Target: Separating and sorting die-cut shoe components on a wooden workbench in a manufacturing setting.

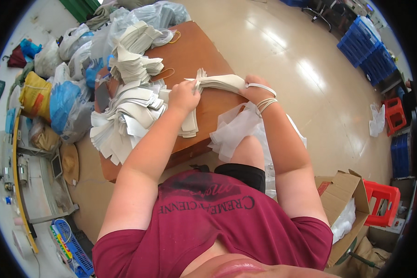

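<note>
A bundle of off-white cut fabric pieces point(221, 82) stretches between my two hands above the brown table point(197, 51). My left hand point(184, 96) is closed on its left end, where the layers fan apart. At the other end my right hand point(257, 89) grips the bundle, its fingers wrapped round the edge. A pale elastic band point(265, 87) loops around my right hand, and more thin bands point(266, 105) circle that wrist. Beside my left hand lie large heaps of similar pieces point(127, 113). Another small stack point(189, 126) rests beneath my left hand.
Two yellowish loops point(164, 73) lie on the table. Stuffed plastic bags point(72, 102) crowd the left and far side. Translucent plastic point(238, 123) hangs by my leg. At right stand a cardboard box point(342, 197), red stools point(383, 204) and blue crates point(359, 41).
</note>
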`<state>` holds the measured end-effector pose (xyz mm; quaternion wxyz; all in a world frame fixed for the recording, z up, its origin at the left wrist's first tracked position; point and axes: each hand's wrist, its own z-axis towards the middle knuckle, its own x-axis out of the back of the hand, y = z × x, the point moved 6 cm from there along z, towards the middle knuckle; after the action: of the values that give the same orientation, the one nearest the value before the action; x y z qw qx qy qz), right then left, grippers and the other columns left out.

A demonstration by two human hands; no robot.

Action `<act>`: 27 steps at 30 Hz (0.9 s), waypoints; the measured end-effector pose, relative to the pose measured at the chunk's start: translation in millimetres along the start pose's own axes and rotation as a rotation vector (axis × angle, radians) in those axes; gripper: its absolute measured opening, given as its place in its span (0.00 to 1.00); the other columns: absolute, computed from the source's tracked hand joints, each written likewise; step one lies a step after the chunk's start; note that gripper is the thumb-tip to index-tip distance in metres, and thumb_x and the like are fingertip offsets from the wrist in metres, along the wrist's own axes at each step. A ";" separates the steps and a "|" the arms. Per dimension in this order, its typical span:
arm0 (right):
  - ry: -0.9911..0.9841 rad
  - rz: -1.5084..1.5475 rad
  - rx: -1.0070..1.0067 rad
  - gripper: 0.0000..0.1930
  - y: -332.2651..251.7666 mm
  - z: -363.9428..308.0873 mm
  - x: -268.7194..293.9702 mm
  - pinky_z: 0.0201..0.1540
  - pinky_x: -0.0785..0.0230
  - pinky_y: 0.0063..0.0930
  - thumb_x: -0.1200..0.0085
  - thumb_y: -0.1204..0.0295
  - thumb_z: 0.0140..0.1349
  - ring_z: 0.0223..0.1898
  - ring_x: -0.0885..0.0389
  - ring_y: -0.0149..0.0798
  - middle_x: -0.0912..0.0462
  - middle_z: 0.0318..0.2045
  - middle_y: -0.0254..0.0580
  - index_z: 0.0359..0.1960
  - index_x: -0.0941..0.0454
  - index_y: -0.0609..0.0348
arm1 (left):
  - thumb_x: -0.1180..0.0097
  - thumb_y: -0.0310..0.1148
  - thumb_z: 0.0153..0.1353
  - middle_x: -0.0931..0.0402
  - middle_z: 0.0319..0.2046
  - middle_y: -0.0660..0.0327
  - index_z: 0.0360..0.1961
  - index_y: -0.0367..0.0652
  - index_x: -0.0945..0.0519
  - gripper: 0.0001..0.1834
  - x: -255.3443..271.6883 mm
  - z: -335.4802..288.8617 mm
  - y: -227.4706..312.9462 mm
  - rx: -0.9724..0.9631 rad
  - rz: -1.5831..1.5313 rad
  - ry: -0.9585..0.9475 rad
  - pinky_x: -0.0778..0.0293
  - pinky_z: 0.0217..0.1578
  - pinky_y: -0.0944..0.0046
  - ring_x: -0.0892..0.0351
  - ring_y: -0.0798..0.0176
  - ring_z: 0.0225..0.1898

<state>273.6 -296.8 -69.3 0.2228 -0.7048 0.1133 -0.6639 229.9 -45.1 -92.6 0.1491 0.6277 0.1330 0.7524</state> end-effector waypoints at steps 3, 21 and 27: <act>-0.007 0.062 -0.005 0.17 2.3 -3.2 0.8 0.46 0.26 0.40 0.36 0.63 0.51 0.43 0.18 0.50 0.17 0.40 0.48 0.40 0.20 0.58 | 0.45 0.37 0.58 0.19 0.47 0.52 0.60 0.48 0.23 0.26 5.9 -6.3 4.6 -0.030 0.066 0.155 0.26 0.53 0.52 0.21 0.50 0.50; 0.209 0.367 0.708 0.08 -87.1 -142.7 25.7 0.49 0.27 0.42 0.38 0.76 0.50 0.46 0.20 0.54 0.18 0.47 0.53 0.29 0.26 0.59 | 0.39 0.31 0.56 0.20 0.46 0.54 0.47 0.44 0.19 0.16 113.6 -122.1 -13.6 -0.301 -0.098 0.563 0.27 0.50 0.52 0.21 0.49 0.49; -0.213 0.296 0.943 0.06 -136.3 -208.9 14.8 0.47 0.25 0.36 0.40 0.78 0.52 0.46 0.19 0.46 0.17 0.47 0.41 0.31 0.22 0.56 | 0.41 0.38 0.59 0.16 0.42 0.52 0.50 0.43 0.18 0.19 161.1 -153.3 -223.0 0.614 0.022 0.425 0.24 0.48 0.54 0.18 0.50 0.46</act>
<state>50.4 -218.5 11.2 0.6189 -0.5677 -0.1239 -0.5285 64.7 221.2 -60.3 -0.0850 0.4741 0.3738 0.7927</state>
